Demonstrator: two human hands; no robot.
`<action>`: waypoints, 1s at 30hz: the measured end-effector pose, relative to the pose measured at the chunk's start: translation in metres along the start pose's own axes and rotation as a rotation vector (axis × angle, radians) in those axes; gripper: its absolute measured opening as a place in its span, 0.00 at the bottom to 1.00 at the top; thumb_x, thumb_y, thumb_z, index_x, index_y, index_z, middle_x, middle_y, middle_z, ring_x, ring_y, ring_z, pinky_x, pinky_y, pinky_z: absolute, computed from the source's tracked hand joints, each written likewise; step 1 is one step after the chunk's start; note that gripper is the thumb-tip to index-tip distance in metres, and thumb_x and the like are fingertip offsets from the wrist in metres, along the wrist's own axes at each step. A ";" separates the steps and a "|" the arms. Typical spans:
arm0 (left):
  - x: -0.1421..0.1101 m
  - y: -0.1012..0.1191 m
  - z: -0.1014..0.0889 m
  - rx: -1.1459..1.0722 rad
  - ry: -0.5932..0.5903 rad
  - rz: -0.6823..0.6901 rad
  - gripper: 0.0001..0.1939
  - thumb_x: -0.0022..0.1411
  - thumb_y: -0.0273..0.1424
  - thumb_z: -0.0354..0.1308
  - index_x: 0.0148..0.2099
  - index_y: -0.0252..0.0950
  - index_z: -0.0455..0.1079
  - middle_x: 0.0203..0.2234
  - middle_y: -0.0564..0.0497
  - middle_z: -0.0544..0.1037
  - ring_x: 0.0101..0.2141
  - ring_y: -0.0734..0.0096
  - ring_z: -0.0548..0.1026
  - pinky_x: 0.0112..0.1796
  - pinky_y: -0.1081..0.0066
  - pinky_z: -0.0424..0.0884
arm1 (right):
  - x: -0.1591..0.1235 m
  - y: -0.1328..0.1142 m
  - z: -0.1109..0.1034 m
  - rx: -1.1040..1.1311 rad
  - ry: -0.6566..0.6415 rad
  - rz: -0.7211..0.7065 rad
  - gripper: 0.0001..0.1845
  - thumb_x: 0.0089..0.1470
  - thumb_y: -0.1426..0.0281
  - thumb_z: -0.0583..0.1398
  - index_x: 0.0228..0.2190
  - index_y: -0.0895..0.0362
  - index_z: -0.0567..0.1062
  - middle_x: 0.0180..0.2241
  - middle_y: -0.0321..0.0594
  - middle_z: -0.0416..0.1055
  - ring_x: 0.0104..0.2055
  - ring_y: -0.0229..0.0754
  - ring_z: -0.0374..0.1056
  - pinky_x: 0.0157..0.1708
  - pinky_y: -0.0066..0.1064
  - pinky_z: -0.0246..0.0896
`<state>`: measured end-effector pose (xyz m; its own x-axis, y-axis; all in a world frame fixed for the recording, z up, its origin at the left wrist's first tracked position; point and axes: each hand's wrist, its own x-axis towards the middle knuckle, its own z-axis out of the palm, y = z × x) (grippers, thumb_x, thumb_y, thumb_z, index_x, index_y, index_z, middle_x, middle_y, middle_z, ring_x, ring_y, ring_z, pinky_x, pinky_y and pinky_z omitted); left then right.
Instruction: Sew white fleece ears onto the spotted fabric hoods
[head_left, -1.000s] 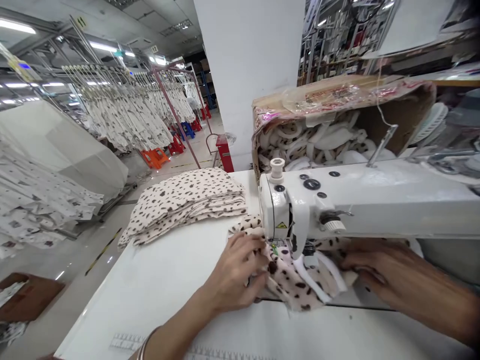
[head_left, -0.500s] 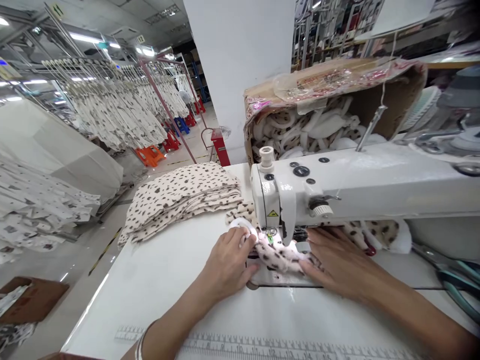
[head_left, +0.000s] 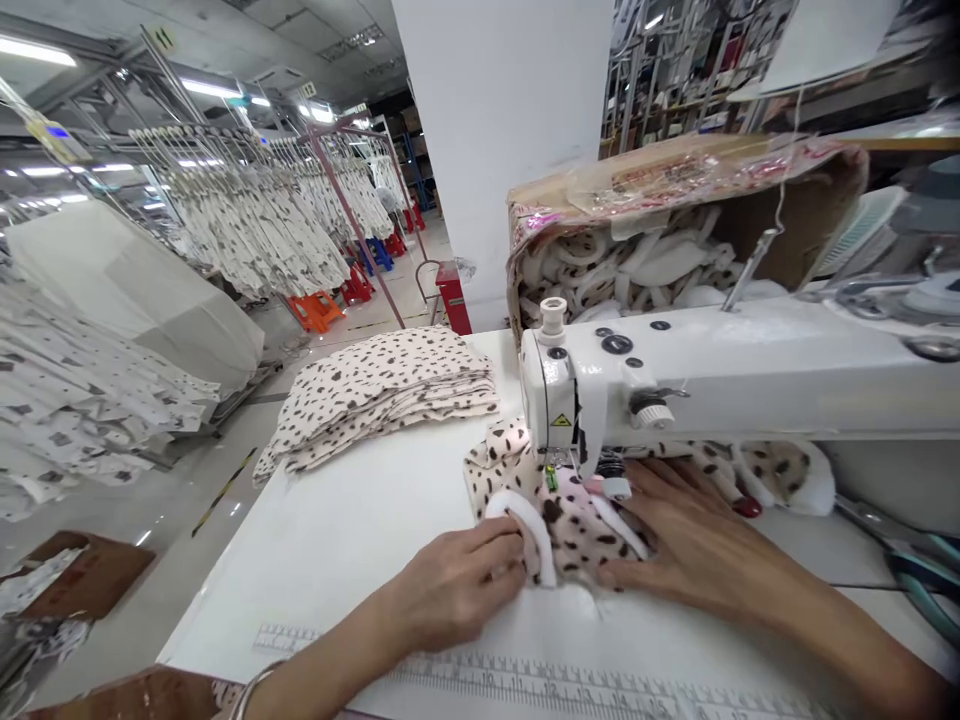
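My left hand (head_left: 461, 585) is closed on a curved, white-edged fabric piece (head_left: 529, 530), pinched between thumb and fingers in front of the sewing machine. Brown-spotted plush fabric (head_left: 577, 525) lies beneath the machine's needle area and spreads toward the table's front. On its right side rests my right hand (head_left: 675, 520), thumb apart and fingers stretched out; the fingertips pass behind the machine's head and are partly hidden. A second white edge (head_left: 619, 525) shows beside that hand. The white sewing machine (head_left: 735, 375) stands over the fabric, its needle tip too small to make out.
A stack of spotted fabric panels (head_left: 382, 390) lies at the table's left. Behind the machine, a cardboard box (head_left: 675, 175) holds white and spotted pieces. Scissors (head_left: 911, 555) lie at the right. A clear ruler (head_left: 540, 685) runs along the front edge.
My left hand has moved down, away from the needle area, with the white-edged piece. The spotted fabric is now spread wider and flatter. My right hand stays on its right side.
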<state>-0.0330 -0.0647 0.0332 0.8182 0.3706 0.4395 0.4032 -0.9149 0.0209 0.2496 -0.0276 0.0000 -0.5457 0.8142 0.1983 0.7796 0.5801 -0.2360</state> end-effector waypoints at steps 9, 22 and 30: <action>0.014 -0.050 0.013 -0.092 0.128 -0.897 0.16 0.63 0.32 0.54 0.53 0.37 0.65 0.45 0.42 0.74 0.46 0.55 0.72 0.43 0.53 0.72 | 0.007 -0.019 0.000 0.103 -0.091 -0.022 0.33 0.58 0.50 0.54 0.60 0.52 0.62 0.43 0.49 0.75 0.50 0.57 0.68 0.50 0.54 0.59; -0.007 -0.065 -0.002 0.448 -0.231 -0.568 0.15 0.54 0.20 0.51 0.41 0.35 0.75 0.56 0.38 0.68 0.61 0.41 0.58 0.56 0.35 0.50 | 0.017 0.002 -0.006 -0.099 0.200 -0.065 0.15 0.57 0.58 0.56 0.34 0.56 0.76 0.39 0.48 0.72 0.47 0.56 0.66 0.48 0.51 0.57; -0.003 -0.005 -0.015 0.200 -0.060 -0.471 0.18 0.59 0.17 0.47 0.48 0.30 0.70 0.52 0.37 0.71 0.56 0.52 0.66 0.52 0.53 0.71 | 0.008 -0.006 -0.010 -0.004 0.271 -0.350 0.16 0.57 0.73 0.54 0.45 0.53 0.75 0.34 0.43 0.73 0.45 0.51 0.65 0.44 0.44 0.57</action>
<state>-0.0441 -0.0637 0.0454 0.5484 0.7494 0.3711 0.7997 -0.5997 0.0293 0.2436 -0.0251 0.0128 -0.6772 0.5321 0.5082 0.5637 0.8191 -0.1065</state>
